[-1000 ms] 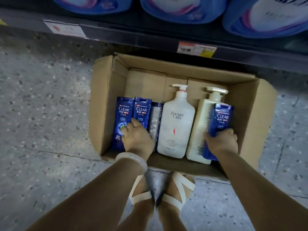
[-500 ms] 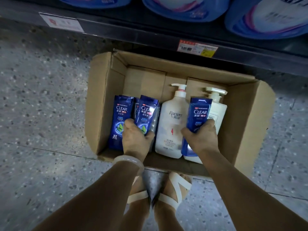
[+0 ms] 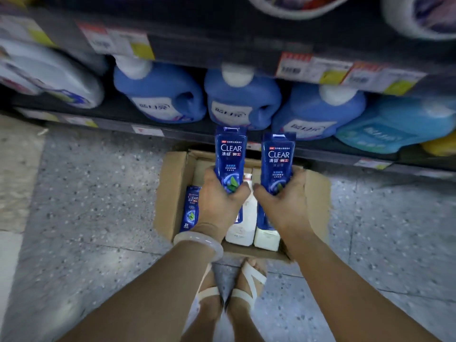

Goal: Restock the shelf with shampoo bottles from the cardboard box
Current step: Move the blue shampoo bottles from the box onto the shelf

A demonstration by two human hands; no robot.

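Presently held: two blue CLEAR shampoo bottles, both upright, labels facing the camera, side by side above the cardboard box (image 3: 172, 193). Left hand (image 3: 219, 201), fingers curled round the lower part of the left shampoo bottle (image 3: 230, 154); a pale bangle (image 3: 199, 241) sits on that wrist. Right hand (image 3: 283, 198), fingers wrapped round the lower part of the right shampoo bottle (image 3: 278, 161). The two bottles stand just apart, caps pointing toward the shelf.

Box: open, on the speckled floor (image 3: 98, 193), near the foot of the shelf (image 3: 222, 45). Contents visible: one further blue CLEAR bottle (image 3: 191, 208) against the left wall; a white bottle (image 3: 243, 228) at centre, largely hidden behind the hands; a cream bottle (image 3: 266, 239) to its right.

Shelf, far side: three blue detergent jugs (image 3: 160, 95) with white caps in a row on the lowest level, a lighter turquoise jug (image 3: 394, 129) to the right, a white container at far left. Price tags (image 3: 315, 70) along the shelf edges, blurred.

Near edge: two feet in white sandals (image 3: 249, 287).
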